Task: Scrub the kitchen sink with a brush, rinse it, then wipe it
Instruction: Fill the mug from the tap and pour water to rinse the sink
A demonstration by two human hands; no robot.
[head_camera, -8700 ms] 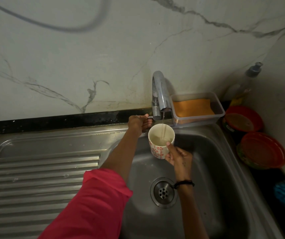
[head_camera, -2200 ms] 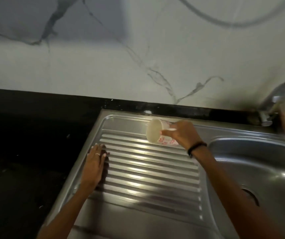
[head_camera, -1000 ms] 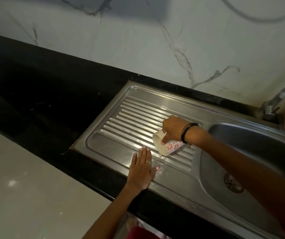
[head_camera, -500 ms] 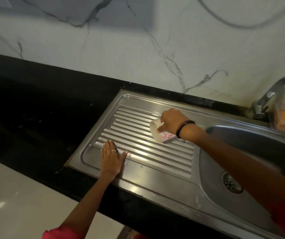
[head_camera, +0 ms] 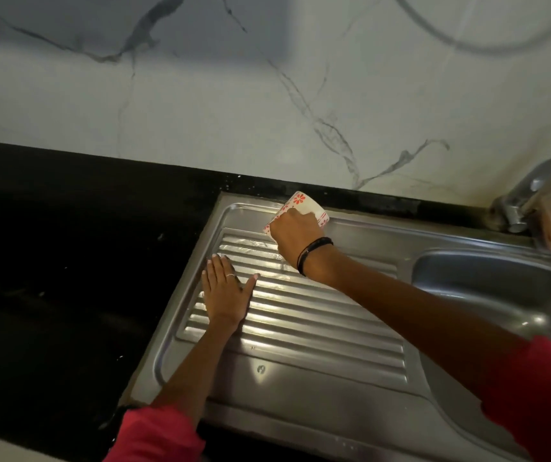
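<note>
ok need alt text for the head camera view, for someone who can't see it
A person's right hand tips a white cup with red flowers over the far end of a ridged steel drainboard, while the left hand lies flat on the ridges. The sink basin and tap sit at right, below a marble-patterned wall.

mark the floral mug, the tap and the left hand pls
white mug with red flower print (head_camera: 304,204), head view, on its upturned side wall.
chrome sink tap (head_camera: 534,181), head view, on the spout near its base.
left hand (head_camera: 225,291), head view, on its back, flat on the ribbed steel drainboard (head_camera: 317,328).
</note>
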